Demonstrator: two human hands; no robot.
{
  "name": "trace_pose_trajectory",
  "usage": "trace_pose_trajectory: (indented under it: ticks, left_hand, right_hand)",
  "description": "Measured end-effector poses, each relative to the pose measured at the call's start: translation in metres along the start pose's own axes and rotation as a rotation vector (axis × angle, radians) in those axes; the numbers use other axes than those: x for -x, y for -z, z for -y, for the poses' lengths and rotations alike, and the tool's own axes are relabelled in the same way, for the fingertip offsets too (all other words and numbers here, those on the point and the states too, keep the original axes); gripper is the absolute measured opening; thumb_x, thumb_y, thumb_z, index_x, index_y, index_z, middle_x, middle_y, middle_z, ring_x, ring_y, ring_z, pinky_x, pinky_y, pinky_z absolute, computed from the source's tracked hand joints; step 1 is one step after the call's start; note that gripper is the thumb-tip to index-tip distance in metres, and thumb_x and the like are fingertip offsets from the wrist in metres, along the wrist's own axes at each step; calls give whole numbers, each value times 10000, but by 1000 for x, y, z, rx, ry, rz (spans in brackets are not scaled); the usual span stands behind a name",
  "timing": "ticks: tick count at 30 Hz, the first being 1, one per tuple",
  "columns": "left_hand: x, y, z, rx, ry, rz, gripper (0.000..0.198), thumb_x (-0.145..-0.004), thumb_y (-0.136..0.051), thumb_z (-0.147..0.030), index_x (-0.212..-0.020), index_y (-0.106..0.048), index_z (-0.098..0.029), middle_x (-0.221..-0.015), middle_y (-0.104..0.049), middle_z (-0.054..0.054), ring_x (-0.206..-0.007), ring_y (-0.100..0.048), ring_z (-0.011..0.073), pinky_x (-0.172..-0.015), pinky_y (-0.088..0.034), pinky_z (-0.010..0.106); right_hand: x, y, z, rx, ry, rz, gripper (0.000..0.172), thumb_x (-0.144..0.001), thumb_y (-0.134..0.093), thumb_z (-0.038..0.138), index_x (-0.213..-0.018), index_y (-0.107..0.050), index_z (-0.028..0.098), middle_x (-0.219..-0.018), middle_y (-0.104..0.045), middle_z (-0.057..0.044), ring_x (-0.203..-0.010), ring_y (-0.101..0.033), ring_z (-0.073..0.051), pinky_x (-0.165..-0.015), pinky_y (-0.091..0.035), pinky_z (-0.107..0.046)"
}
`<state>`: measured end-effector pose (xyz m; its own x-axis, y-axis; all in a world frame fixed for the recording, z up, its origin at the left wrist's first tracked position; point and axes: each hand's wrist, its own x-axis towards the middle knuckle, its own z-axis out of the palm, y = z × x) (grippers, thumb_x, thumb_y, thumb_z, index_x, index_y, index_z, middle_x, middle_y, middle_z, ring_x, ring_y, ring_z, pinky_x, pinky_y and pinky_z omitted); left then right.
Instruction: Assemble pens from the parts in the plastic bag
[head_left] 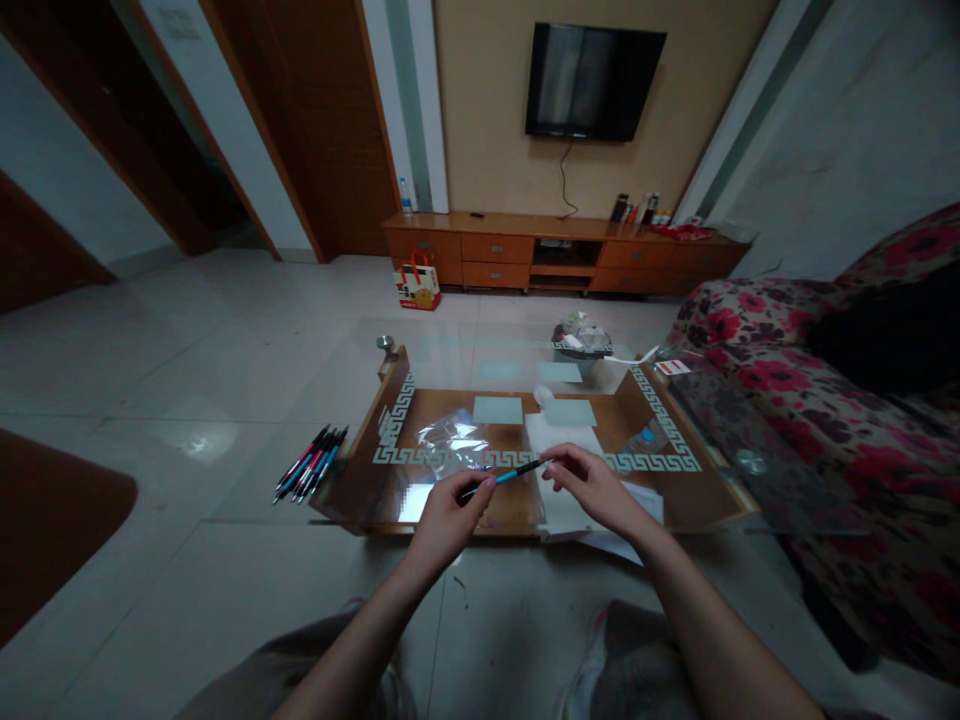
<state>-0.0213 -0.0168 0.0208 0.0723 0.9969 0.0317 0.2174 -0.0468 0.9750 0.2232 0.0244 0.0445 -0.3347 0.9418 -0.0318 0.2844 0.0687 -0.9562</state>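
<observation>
A blue pen with a black grip is held level above the glass coffee table. My left hand pinches its blue end between thumb and fingers. At the pen's other, dark end are the curled fingers of my right hand, closed around the tip. To the left, a pile of several pens in blue, red and black lies on the glass. Just beyond my left hand sits a crumpled clear plastic bag.
White paper and a white box-like object show near my right hand. A phone-like bright rectangle is at the left. Past the table stand a filled bin, a paper bag and a TV cabinet. A flowered sofa borders the right.
</observation>
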Motion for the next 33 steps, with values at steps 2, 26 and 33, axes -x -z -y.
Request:
trace_pose_trajectory:
  ticks: [2,26,33]
  left_hand:
    - [0,0,0,-2,-3,2,302,-881,-600,-425,-871,-715,-146,-725,-602,23,-657,-513,137,-581,-394,219]
    - [4,-2,-11,3,70,92,363,-876,-583,-477,-853,-720,-142,-646,-609,10,-615,-555,144,-570,-395,220]
    - [5,-3,-12,13,66,122,335,-846,-622,-466,-893,-749,-160,-729,-675,40,-668,-597,172,-613,-446,243]
  right_hand:
    - [0,0,1,-7,22,-8,327,-864,-633,466,-1040,-627,189,-883,-664,-39,-780,-599,-170,-715,-465,-280]
    - [1,-2,-8,152,51,-6,279,-960,-486,454,-860,-563,205,-772,-612,4,-749,-564,-156,-721,-423,-274]
    - [2,-2,-6,221,68,37,391,-993,-386,489,-807,-577,202,-780,-648,-16,-767,-598,-173,-739,-432,-282]
